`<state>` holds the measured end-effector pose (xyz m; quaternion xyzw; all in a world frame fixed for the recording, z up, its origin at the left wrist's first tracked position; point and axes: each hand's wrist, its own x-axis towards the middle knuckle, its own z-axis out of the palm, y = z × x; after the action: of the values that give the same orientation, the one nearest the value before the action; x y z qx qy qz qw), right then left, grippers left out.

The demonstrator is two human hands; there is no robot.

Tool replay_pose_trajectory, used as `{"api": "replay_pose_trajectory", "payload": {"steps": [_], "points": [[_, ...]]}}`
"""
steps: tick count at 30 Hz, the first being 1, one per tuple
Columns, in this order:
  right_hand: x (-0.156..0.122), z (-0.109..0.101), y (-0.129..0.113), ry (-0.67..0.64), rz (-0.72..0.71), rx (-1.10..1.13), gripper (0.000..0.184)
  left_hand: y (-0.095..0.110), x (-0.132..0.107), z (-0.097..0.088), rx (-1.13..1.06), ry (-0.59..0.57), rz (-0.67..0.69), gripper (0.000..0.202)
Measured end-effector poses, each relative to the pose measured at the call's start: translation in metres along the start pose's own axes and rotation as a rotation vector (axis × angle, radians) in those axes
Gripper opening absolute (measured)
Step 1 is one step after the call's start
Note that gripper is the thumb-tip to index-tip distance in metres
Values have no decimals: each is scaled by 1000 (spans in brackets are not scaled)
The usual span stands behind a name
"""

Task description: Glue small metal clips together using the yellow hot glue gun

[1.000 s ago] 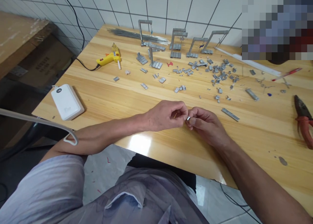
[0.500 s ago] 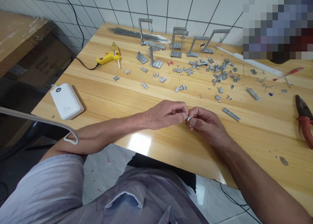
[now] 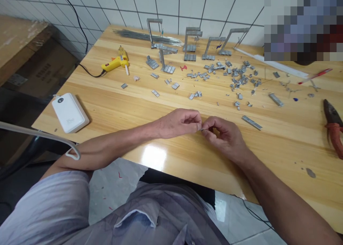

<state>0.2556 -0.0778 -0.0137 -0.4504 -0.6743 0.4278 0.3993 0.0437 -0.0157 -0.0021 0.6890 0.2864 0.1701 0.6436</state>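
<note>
My left hand and my right hand meet fingertip to fingertip low over the wooden table near its front edge. Both are closed in a pinch on a small piece of metal staples, which barely shows between the fingers. A longer staple strip lies just right of my right hand. Several loose staple pieces are scattered across the far middle of the table.
Small upright staple frames stand along the back by the tiled wall, beside a bundle of thin wires. A yellow glue gun lies back left, a white power bank at the left edge, red-handled pliers at the right, a red pen beyond.
The hands stay joined on the small staple piece; my right fingers have turned a little over it. The view has shifted slightly.
</note>
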Motion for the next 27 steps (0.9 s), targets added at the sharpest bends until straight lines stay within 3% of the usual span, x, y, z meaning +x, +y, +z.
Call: {"api": "replay_pose_trajectory", "payload": {"steps": [8, 14, 27], "points": [[1, 0, 2, 43, -272, -225, 15, 5, -2, 5, -3, 36, -52, 12], [1, -3, 2, 45, -255, -217, 16, 4, 0, 3, -79, 7, -43, 25], [1, -4, 4, 14, -237, -157, 12, 8, 1, 3, -191, -32, -76, 16]]}}
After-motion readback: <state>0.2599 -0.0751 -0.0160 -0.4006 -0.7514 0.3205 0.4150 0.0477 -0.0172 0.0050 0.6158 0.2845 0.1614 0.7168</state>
